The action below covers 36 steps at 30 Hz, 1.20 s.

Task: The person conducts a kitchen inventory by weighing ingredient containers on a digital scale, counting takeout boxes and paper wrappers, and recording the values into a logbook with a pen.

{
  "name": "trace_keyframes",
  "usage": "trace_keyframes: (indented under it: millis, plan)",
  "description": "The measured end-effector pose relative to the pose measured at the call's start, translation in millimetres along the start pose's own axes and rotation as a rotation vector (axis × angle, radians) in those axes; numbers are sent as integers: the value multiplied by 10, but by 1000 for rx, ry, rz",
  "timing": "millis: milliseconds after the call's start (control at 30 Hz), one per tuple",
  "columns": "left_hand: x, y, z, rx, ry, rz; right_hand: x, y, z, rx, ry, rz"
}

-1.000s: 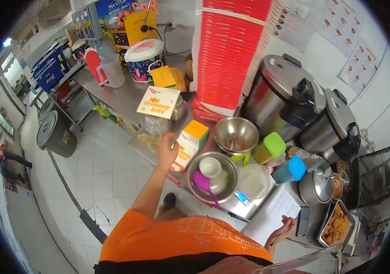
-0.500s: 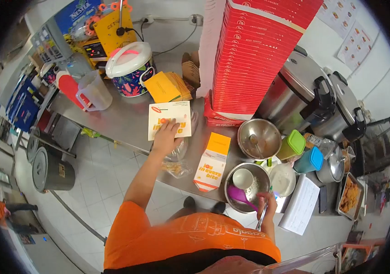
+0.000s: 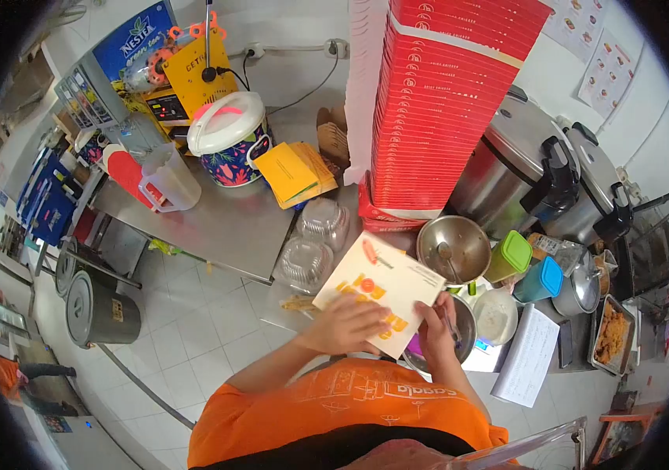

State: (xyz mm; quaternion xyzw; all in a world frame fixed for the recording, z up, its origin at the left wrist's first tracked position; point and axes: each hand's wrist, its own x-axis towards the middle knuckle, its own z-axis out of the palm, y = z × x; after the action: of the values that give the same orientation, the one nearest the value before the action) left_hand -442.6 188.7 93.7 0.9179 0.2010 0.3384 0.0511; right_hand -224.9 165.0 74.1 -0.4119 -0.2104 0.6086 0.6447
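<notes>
Cream-white square box [image 3: 385,270] before you: printed card, smooth, low sheen. Your orange short-sleeved shirt [image 3: 334,411]: matt cloth, printed in white. Clear domed containers [image 3: 305,262] near you: thin plastic, ribbed, glossy. Grey tabletop [image 3: 213,239]: smooth metal, soft shine. Round silver bowl [image 3: 471,241] ahead of you: polished metal. Tall red carton stack [image 3: 436,125]: card, ridged along layered edges. White written-on pages [image 3: 527,354] to your right: matt paper. Lime-green lid [image 3: 517,252]: smooth plastic.
</notes>
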Motion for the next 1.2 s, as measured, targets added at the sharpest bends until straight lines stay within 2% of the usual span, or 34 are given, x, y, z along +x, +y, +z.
trace_keyframes:
  millis: [67, 133, 167, 200, 267, 300, 367, 400, 500, 533, 633, 733, 833, 867, 900, 933, 967, 1033, 1133, 1167, 1200]
  plan:
    - [-85, -454, -163, 81, 242, -166, -12, -87, -73, -129, 55, -82]
    - [-175, -1202, -196, 130, 603, -566, -35, -109, -251, -163, 128, -194]
    - [-253, -1721, -139, 278, 707, -787, -64, -111, -331, -178, 170, -248]
    - [-471, -2334, -52, 163, 700, -1136, -107, -133, -376, -160, 205, -267]
    - [-812, -3405, 133, -358, 709, -1713, -207, -192, -404, -119, 275, -315]
    - [-790, -3469, 117, -514, 657, -1741, -258, -194, -416, -130, 302, -330]
    - [-656, -3517, 66, -830, 539, -1780, -372, -217, -409, -153, 356, -362]
    - [-618, -3503, 63, -1040, 621, -1698, -460, -262, -402, -181, 401, -296]
    - [-691, -3681, 173, -1311, 754, -1563, -540, -167, -536, -125, 458, -354]
    - [-664, -3674, 144, -1416, 876, -1623, -569, -170, -548, -131, 469, -353]
    - [-669, -3681, 64, -1379, 884, -1456, -613, -198, -545, -134, 473, -368]
    - [-504, -3298, -43, -1304, 963, -1281, -600, -274, -538, -171, 433, -426]
    - [-446, -2726, -215, -1088, 869, -1274, -563, -402, -513, -351, 401, -563]
    - [-328, -2363, -219, -1228, 983, -1008, -531, -466, -447, -426, 392, -651]
    - [-354, -2200, -179, -1305, 990, -965, -503, -523, -408, -501, 383, -738]
    - [-397, -2020, -123, -1382, 993, -922, -437, -525, -455, -438, 335, -880]
    - [-348, -1481, -34, -1404, 1019, -1022, -437, -659, -356, -700, 255, -1069]
    - [-210, -876, 79, -1535, 977, -1008, -353, -924, 5, -991, 5, -1399]
    - [-191, -348, 460, -1735, 990, -1025, -237, -895, 229, -1273, -274, -1454]
    - [-158, -212, 543, -1806, 995, -1042, -173, -878, 323, -1182, -438, -1375]
    - [-121, -67, 611, -1694, 1036, -1040, -122, -765, 332, -1177, -518, -1264]
